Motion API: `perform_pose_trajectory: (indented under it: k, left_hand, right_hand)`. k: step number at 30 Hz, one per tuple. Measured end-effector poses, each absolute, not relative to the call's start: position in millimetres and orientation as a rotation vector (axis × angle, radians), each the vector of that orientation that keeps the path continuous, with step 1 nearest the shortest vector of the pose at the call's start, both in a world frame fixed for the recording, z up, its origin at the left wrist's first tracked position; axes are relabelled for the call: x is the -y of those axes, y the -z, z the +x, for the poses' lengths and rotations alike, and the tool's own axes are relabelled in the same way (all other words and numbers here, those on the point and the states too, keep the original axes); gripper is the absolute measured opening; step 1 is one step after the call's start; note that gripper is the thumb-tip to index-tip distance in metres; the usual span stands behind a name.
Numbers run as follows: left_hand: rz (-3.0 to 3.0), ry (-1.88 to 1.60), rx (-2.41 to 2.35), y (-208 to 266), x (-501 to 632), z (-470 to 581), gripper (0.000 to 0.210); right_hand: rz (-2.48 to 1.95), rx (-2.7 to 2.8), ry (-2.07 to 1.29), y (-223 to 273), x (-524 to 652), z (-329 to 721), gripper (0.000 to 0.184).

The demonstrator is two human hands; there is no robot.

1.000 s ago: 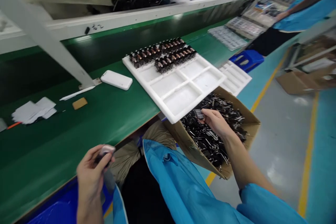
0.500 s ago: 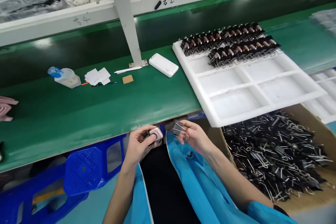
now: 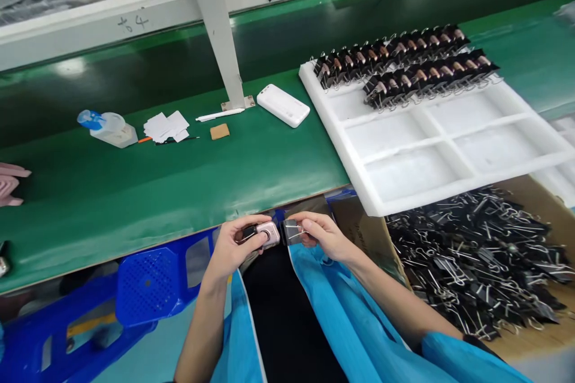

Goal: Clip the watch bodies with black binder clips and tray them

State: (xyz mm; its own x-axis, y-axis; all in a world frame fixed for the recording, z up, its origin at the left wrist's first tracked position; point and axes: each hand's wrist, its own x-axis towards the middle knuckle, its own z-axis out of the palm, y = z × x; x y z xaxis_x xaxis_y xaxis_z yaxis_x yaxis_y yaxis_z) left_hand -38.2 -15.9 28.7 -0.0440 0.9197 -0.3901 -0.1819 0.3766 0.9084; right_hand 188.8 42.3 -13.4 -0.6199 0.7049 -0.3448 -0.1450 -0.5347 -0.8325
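Observation:
My left hand (image 3: 237, 247) is closed around a small pinkish device (image 3: 270, 234) with a dark round ring on its face. A black clip (image 3: 248, 232) is on the device's left side, partly hidden by my fingers. In my right hand (image 3: 324, 233) a black binder clip (image 3: 291, 231) is pinched by its wire handles, its mouth turned toward the device. The clip is right beside the device's right end; whether they touch I cannot tell. Both hands are over my lap, just off the bench's front edge.
A white foam tray (image 3: 399, 146) carries two rows of clipped pinkish pieces (image 3: 431, 72). Below it, a cardboard box (image 3: 545, 215) holds many loose binder clips (image 3: 476, 257). On the green bench (image 3: 179, 191) are a bottle (image 3: 114, 130), paper slips (image 3: 167, 127), a pen (image 3: 220, 115) and a white power bank (image 3: 283, 105).
My right hand has moved left and turned the binder clip level, bringing it close to the device. My left hand keeps its hold. The view has shifted slightly.

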Motion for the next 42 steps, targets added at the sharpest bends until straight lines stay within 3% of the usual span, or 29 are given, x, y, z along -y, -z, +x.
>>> perform_pose_trajectory:
  k: [13,25,29,32,35,39,42]
  left_hand:
    - [1.119,-0.805,-1.382,-35,19,-44,0.03]
    - [1.217,-0.686,-1.408,-38,15,-46,0.027]
    - [1.234,-0.689,-1.311,-40,5,-46,0.044]
    - [1.196,-0.97,-1.318,-34,-1,-57,0.061]
    - [1.123,-1.258,-1.419,-25,-5,-73,0.059]
    - [1.037,-1.343,-1.516,-18,-4,-84,0.055]
    - [1.027,-1.323,-1.534,-17,4,-85,0.055]
  right_hand:
    - [-0.901,1.822,-1.746,6,-49,196,0.046]
    - [-0.853,1.902,-1.817,-22,-58,188,0.042]
    - [-0.801,1.986,-1.846,-42,-68,195,0.036]
    - [-0.935,1.703,-1.865,-50,-90,218,0.039]
    - [-1.177,1.512,-1.491,-59,-140,257,0.045]
    - [-1.744,1.696,-0.511,-71,-230,297,0.031]
    - [-1.932,1.77,-0.288,-69,-276,299,0.026]
